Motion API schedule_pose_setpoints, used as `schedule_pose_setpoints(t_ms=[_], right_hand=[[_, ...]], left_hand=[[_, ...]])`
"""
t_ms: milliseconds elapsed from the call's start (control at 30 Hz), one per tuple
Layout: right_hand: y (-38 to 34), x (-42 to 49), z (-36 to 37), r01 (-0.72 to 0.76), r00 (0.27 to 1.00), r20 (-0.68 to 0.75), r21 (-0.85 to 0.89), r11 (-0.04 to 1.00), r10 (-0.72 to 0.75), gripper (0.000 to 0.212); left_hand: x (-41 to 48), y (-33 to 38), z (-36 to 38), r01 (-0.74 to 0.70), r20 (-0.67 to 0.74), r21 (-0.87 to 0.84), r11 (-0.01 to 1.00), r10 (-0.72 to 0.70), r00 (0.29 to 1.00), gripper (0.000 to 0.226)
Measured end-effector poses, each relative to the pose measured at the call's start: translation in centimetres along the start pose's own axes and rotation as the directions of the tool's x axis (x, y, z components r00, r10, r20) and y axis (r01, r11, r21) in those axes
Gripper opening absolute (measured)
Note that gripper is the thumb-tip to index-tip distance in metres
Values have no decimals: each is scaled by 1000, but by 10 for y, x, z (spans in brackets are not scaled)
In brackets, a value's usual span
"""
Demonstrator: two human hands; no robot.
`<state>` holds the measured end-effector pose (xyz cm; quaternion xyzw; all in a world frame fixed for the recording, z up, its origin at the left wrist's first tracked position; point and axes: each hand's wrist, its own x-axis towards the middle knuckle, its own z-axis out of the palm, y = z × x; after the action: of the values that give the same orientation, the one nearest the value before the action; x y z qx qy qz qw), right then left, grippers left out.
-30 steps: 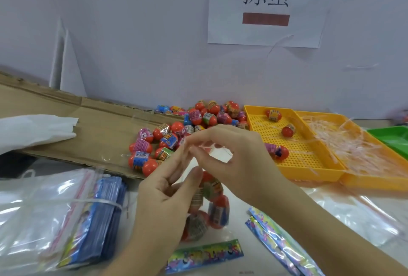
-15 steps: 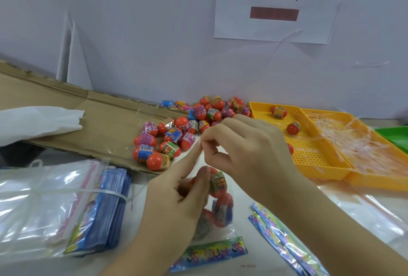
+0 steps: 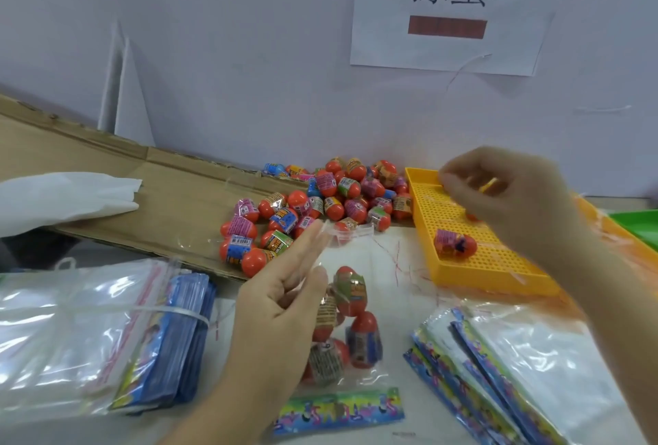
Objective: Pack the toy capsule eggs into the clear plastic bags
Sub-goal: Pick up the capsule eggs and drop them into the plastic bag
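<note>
Head view: left hand [image 3: 281, 305] pinches egg-filled bag [image 3: 356, 330] beside its thumb; right hand [image 3: 512, 195] blurred, grip unclear.

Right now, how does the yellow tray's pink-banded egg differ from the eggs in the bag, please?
The tray egg lies loose on the yellow tray; the bagged eggs sit inside the clear bag. The tray egg's band is pink; the bagged eggs' bands are green, brown, blue. All are orange.

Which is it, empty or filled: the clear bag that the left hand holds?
Filled in part. Several orange capsule eggs show through the clear bag that the left hand holds up.
</note>
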<state>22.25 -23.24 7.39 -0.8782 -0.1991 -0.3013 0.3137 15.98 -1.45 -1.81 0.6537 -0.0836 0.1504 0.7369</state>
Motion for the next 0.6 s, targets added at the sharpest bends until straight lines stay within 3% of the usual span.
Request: schedule_pose_setpoints(t_ms=[100, 200, 267, 367, 467, 600], right_hand=[[-29, -8, 15, 119, 966, 217, 118, 986, -142, 8], [-55, -14, 34, 282, 911, 318, -20, 959, -262, 14], [-65, -19, 43, 344, 918, 264, -156, 926, -297, 16], [-69, -25, 49, 382, 921, 179, -221, 898, -347, 14], [-64, -27, 51, 431, 901, 108, -308, 848, -419, 12], [-61, -26, 54, 411, 897, 22, -411, 814, -442, 17]], left_hand=[[-2, -2, 0, -14, 12, -3, 1000, 14, 1000, 48], [-2, -3, 0, -3, 32, -32, 999, 4, 999, 47], [-4, -2, 1, -14, 45, 3, 1000, 14, 999, 51], [-7, -1, 1, -31, 80, 36, 999, 29, 996, 58], [-7, -2, 3, -11, 100, 48, 999, 7, 995, 52], [-8, -2, 2, -65, 107, 82, 995, 56, 993, 53]])
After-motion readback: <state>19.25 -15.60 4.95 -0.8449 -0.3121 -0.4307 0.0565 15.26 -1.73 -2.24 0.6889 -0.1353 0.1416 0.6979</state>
